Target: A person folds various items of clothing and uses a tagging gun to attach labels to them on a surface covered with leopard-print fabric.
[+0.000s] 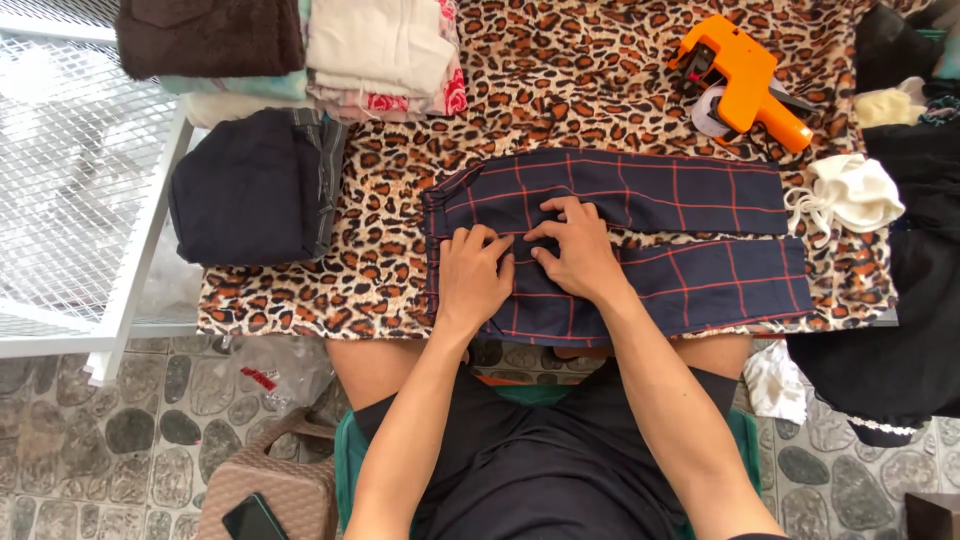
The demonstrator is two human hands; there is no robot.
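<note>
- I see the navy plaid trousers point(640, 235) lying mid-frame, long axis left to right, legs running rightward;
- my left hand point(472, 275) and right hand point(575, 250) press flat, fingers spread, grasping nothing, at the left end.

On the table point(300, 300) the trousers point(680, 240) lie spread in front of the seated person, with both hands, left hand point(472, 275) and right hand point(572, 250), resting side by side on them. Behind them to the right lies a tag gun point(745, 80); to the left a folded garment point(255, 185), with 2 cloth stacks point(290, 45) behind it.
</note>
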